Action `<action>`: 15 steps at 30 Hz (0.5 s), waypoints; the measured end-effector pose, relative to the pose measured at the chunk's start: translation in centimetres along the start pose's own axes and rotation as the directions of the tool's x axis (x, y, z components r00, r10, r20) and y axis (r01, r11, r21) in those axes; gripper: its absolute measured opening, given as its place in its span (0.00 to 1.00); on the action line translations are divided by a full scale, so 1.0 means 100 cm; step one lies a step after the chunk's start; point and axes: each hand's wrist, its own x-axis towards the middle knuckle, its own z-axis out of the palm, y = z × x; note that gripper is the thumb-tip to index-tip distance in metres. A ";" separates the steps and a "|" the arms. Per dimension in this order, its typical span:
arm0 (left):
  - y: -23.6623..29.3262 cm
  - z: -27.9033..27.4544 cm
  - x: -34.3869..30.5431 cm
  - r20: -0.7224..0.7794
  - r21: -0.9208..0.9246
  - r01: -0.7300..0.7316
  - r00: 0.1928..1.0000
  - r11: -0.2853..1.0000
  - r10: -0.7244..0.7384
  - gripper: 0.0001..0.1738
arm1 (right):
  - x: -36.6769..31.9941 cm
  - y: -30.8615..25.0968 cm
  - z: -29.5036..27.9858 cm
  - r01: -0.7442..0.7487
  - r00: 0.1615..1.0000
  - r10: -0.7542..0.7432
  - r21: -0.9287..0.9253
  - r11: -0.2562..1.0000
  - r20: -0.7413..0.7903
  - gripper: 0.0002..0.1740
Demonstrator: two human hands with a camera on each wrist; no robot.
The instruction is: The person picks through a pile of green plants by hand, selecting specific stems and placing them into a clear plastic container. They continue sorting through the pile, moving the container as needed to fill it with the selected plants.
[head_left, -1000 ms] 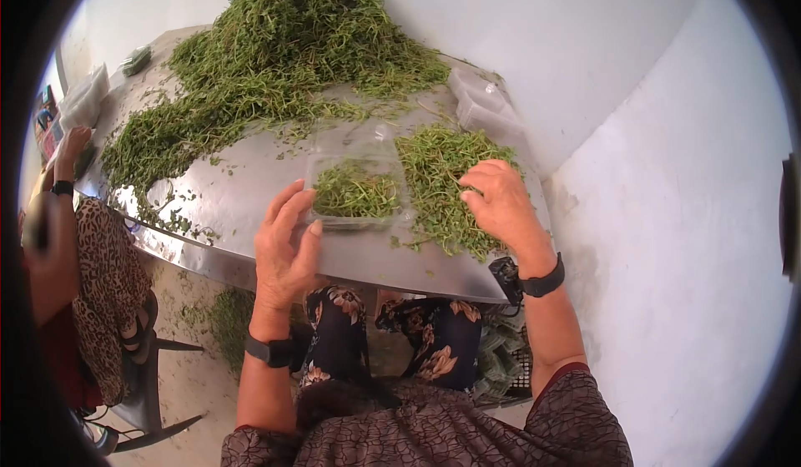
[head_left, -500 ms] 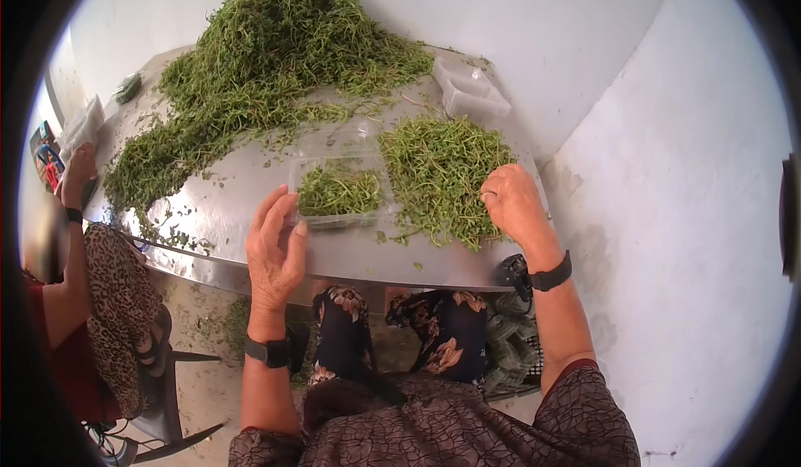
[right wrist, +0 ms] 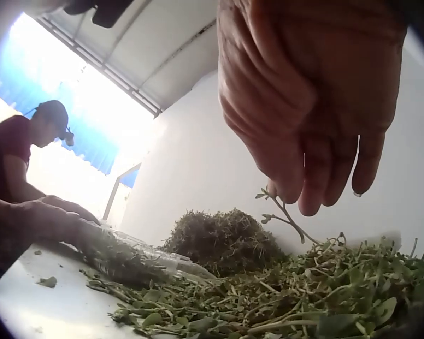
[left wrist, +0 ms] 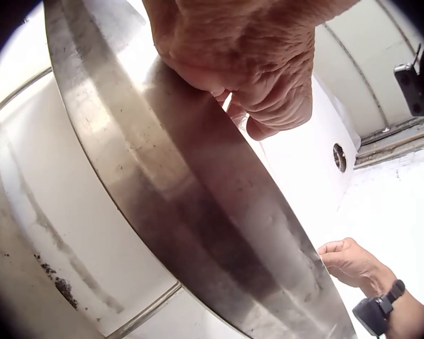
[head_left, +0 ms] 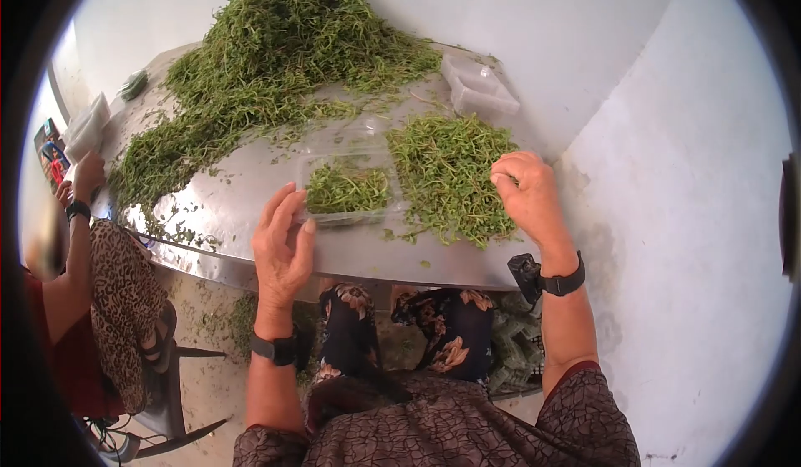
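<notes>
My left hand [head_left: 282, 246] rests at the left side of a clear plastic box [head_left: 355, 218], fingers loosely bent and thumb apart. Inside the box lies a heap of leafy green stems [head_left: 346, 187]. Beside it on the right spreads a flat pile of the same greens [head_left: 446, 175]. Over this pile's right edge is my right hand [head_left: 531, 200], fingers bent down and drawn toward the thumb. In the right wrist view, a thin green sprig [right wrist: 290, 220] rises from the pile to the fingertips, which pinch it. The left wrist view shows mainly the metal table's edge [left wrist: 191, 176] beneath the left hand.
A tall mound of greens [head_left: 284, 41] covers the back of the metal table [head_left: 250, 162]. Clear empty trays [head_left: 477, 87] stand at the back right, near the wall [head_left: 659, 217]. Another person's hand [head_left: 88, 173] works at the left. Packed boxes [head_left: 513, 342] sit in a crate below.
My right hand has moved right and toward me, from above the pile to its right edge, and its fingers have drawn together. The left hand stays at the box.
</notes>
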 end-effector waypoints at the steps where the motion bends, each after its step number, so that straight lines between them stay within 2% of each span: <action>1: 0.000 0.000 0.000 -0.012 -0.001 -0.018 1.000 1.000 0.018 0.20 | 0.002 -0.005 0.001 0.007 1.000 -0.007 0.007 1.000 0.003 0.02; 3: -0.001 0.001 0.000 -0.018 0.008 -0.023 1.000 1.000 0.023 0.20 | 0.006 -0.018 0.003 -0.038 0.999 0.038 0.079 0.996 0.004 0.02; 7: 0.002 0.000 0.000 -0.012 0.017 -0.019 1.000 1.000 0.019 0.21 | 0.019 -0.039 0.012 0.013 1.000 -0.011 0.135 0.991 -0.009 0.02; 9: 0.002 0.000 0.000 -0.008 0.014 -0.014 1.000 1.000 0.014 0.20 | 0.027 -0.048 0.019 0.032 0.997 -0.043 0.160 0.987 0.063 0.06; 15: 0.005 0.000 0.000 -0.016 -0.002 -0.019 1.000 1.000 0.019 0.20 | 0.049 -0.077 0.047 0.084 0.984 -0.112 0.195 0.977 0.136 0.05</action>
